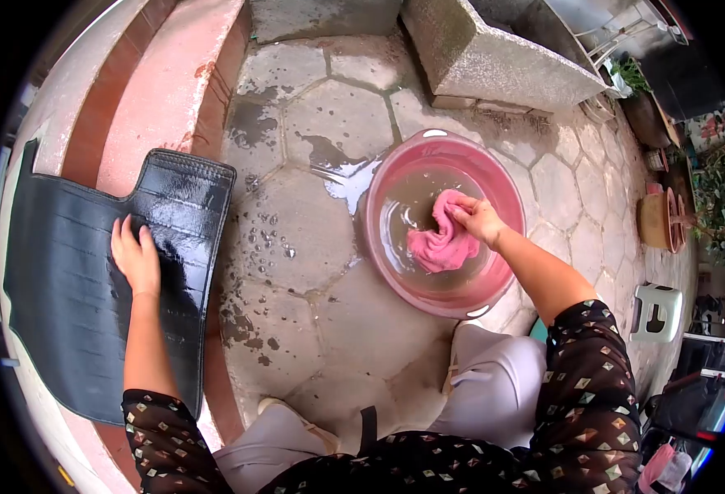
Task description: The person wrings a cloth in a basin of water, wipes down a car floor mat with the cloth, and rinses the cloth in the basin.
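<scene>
My right hand [479, 221] grips a wet pink cloth [445, 247] by its upper edge, over a pink plastic basin [510, 181]. Murky water [403, 198] fills the lower part of the basin, and the cloth hangs bunched at its surface; whether its lower end is under water I cannot tell. On the left, my left hand [136, 257] rests with fingers apart on a black car floor mat [74, 272]. The mat lies across the steps, its right part shiny with water.
Reddish steps [156, 99] run along the left. Hexagonal paving [296, 239] with wet patches spreads between mat and basin. A concrete trough [510, 66] stands at the back, a white plastic stool [657, 313] and a potted plant [663, 221] on the right.
</scene>
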Available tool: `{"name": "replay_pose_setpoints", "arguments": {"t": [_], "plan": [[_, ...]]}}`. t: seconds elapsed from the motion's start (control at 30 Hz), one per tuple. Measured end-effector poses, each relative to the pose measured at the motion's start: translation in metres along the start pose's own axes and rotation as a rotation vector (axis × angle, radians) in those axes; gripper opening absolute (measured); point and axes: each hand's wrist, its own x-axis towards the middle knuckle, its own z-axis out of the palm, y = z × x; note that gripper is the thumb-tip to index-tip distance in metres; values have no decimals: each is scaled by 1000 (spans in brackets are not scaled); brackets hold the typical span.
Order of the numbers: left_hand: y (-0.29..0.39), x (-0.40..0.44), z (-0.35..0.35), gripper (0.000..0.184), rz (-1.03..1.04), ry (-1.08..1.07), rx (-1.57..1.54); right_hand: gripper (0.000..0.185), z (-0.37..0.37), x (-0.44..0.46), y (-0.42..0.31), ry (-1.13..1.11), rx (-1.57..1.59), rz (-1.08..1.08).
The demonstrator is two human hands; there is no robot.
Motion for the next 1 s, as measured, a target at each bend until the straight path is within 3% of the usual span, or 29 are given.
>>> {"name": "replay_pose_setpoints", "arguments": {"t": [0.1, 0.17, 0.2, 0.27, 0.3, 0.33, 0.4, 0.43, 0.47, 0.53, 0.57, 0.6, 0.67, 0.7, 0.73, 0.77, 0.8, 0.83, 0.87, 0.93, 1.0], "plan": [[140, -3, -25, 39, 285, 48, -218, 30, -9, -7, -18, -74, 75, 118], [211, -14, -29, 38, 416, -7, -366, 37, -28, -8, -32, -311, -384, 122], [244, -25, -26, 37, 462, -59, -439, 37, -34, -10, -32, -312, -364, 116], [299, -61, -6, 33, 526, -206, -587, 47, -42, -12, -25, -264, -746, 22], [329, -81, -3, 29, 523, -320, -628, 59, -40, -2, -6, -244, -695, 10], [350, -102, 9, 24, 530, -425, -720, 59, -41, -2, -1, -245, -674, 15], [385, -138, 25, 23, 594, -669, -716, 71, -44, -5, 4, -285, -376, -63], [399, -151, 29, 38, 556, -943, -603, 83, -41, -7, 6, -296, -335, -29], [404, -178, 47, 60, 602, -897, -513, 83, -36, -9, 11, -299, -325, -27], [424, -192, 38, 80, 587, -1054, -232, 90, -21, -12, 23, -249, -338, 22], [431, -199, 37, 80, 595, -1052, -223, 92, -16, -13, 27, -298, -234, 86], [436, -206, 37, 81, 523, -1042, -187, 92, -15, -12, 33, -294, -224, 85], [443, -205, 44, 81, 463, -1024, -141, 90, -9, -6, 42, -284, 227, 182], [446, -200, 52, 75, 452, -1061, -109, 64, -5, -4, 39, -216, 297, 222], [448, -197, 57, 68, 440, -1100, -78, 64, -9, -1, 40, -212, 308, 221], [444, -197, 60, 52, 411, -997, -157, 46, -17, 3, 44, -242, 552, 217], [438, -190, 61, 52, 420, -1002, -149, 32, -30, 2, 39, -272, 797, 214], [431, -179, 64, 46, 121, -1085, -476, 20, -42, 0, 31, -242, 911, 232], [426, -171, 65, 41, -191, -1135, -797, 23, -49, 5, 37, -298, 868, 145], [413, -169, 76, 38, -355, -979, -1025, 23, -73, -5, 19, -247, 740, 156], [408, -165, 79, 31, -424, -969, -1010, 23, -69, 0, 22, -180, 593, 179]]}}
